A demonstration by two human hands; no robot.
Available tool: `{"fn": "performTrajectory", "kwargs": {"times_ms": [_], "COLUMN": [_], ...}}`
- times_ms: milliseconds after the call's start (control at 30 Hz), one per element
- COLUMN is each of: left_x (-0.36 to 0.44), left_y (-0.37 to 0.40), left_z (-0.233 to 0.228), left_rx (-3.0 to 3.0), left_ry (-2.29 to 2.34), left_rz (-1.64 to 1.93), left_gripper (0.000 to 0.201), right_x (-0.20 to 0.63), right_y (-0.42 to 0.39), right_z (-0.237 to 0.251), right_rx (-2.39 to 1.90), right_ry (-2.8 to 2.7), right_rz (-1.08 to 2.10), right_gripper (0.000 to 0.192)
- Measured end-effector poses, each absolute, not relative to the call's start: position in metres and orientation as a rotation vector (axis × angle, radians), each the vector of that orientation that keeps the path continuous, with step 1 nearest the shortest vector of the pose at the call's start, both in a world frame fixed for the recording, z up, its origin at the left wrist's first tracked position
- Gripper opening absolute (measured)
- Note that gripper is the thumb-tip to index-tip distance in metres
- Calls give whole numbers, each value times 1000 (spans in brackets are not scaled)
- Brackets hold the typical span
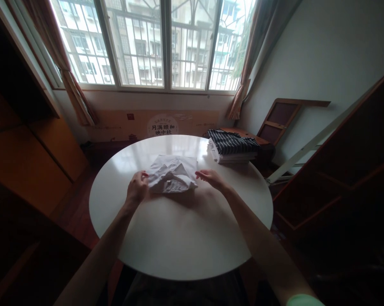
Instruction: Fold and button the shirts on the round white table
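Both hands are flanking a folded white shirt (174,165), which is lying on the near-middle of a round white bench (185,238). The left hand (138,186) is resting at the shirt's left edge, its back facing up and its fingers bending inward toward the cloth; whether they are gripping it, I cannot tell. The right hand (212,178) is pointing leftward at the shirt's right edge, its fingers curling together with the tips just beside the fabric; whether they are pinching any of it, I cannot tell either. Both forearms are slanting inward over the near part of the bench, and a pale green sleeve (303,300) is showing low on the right arm. The shirt's collar is sitting among loose creases on top. Beyond the right hand, near the bench's far right edge and apart from the shirt, a black striped garment (231,141) is topping a stack of folded white clothes (233,159). Behind the bench, a printed panel (121,123) is standing below a barred window (140,46), with tied curtains (73,91) hanging at its sides. A wooden frame (281,121) is leaning by the right wall, and brown cabinets (51,148) are standing on the left.
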State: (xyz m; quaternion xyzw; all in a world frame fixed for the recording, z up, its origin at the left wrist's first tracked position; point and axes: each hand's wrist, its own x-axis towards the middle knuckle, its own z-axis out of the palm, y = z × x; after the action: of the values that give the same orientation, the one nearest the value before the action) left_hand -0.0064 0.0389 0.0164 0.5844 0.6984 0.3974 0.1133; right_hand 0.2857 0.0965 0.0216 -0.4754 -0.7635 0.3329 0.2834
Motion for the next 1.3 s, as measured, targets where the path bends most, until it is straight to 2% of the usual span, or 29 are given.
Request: {"fn": "performTrajectory", "kwargs": {"times_ms": [200,333,533,767,967,1133,1300], "left_x": [-17,-17,-8,-6,-8,-9,-13], "left_y": [54,59,51,50,49,51,54], "left_z": [1,-6,1,2,5,2,-2], "left_rx": [1228,1126,1027,767,725,756,759], "left_ry": [1869,1713,1594,1512,1466,1480,1509], "left_rz": [1298,1336,1374,1396,1388,1369,1353], "left_gripper": [29,33,28,32,15,8,10], "right_x": [272,268,268,280,283,285,290], "right_y": [92,86,85,99,86,87,97], "right_z": [18,24,32,23,32,31,20], "right_rx": [-1194,-1085,-976,-1381,-1455,-1235,-1053], "right_ry": [-2000,-1910,-1775,-1664,-1699,-1698,-1894], "right_rz": [1176,1316,1291,1286,1622,1559,1359], "right_gripper": [44,38,33,35,30,29,25]}}
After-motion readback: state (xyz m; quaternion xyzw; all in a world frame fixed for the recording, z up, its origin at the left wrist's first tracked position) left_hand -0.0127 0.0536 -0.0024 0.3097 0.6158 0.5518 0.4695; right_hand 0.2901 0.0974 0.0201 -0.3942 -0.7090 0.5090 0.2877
